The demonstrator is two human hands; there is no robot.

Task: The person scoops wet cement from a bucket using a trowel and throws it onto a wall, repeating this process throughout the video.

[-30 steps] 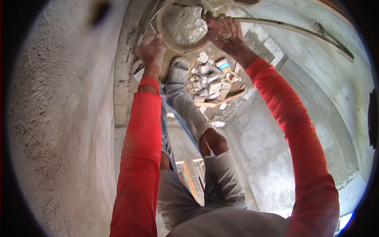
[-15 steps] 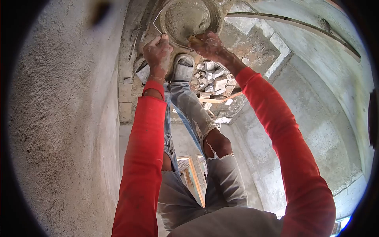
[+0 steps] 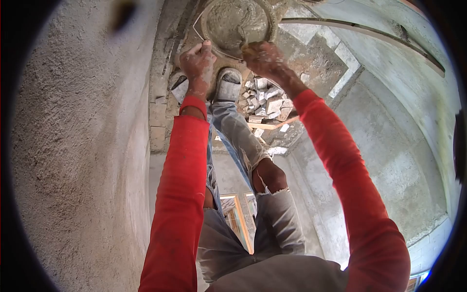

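A round bucket (image 3: 273, 24) of wet grey mortar (image 3: 226, 22) stands on the floor at the top of the view. My left hand (image 3: 198, 64) is closed on the bucket's thin wire handle (image 3: 196, 23), at the near left of the rim. Over the near right rim, my right hand (image 3: 268, 59) is wrapped round the handle of a trowel (image 3: 242, 34). Its metal neck reaches into the mortar, and the blade is mostly hidden there. Both hands are smeared with mortar.
Broken tile and rubble pieces (image 3: 266, 100) lie beside my sandalled foot (image 3: 228, 85), with a wooden strip (image 3: 272, 125) near them. A rough plastered wall (image 3: 87, 146) rises close on the left. A long dark strip (image 3: 360, 34) runs along the right side.
My right hand has shifted slightly right and down with the trowel, whose neck now shows in the mortar. The mortar surface looks stirred. My left hand stays on the wire handle.
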